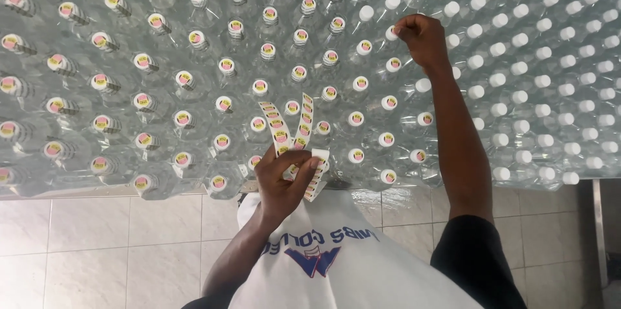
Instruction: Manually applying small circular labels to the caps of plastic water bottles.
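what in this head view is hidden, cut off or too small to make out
- Head view: the fingertips of the right hand curl onto a white bottle cap, hiding any sticker pinched there.
- The left hand covers part of the folded strip of round yellow-and-pink stickers.
- The clear plastic bottles run past the top, left and right edges.
- Sticker print is too small to make out.

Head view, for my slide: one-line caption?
Left hand holds sticker strip; right hand touches a bottle cap.

A strip of pink-and-yellow round stickers (292,129) forks upward in two tails above the table's near edge; a white bottle cap (392,33) stands upright mid-table, pinched.
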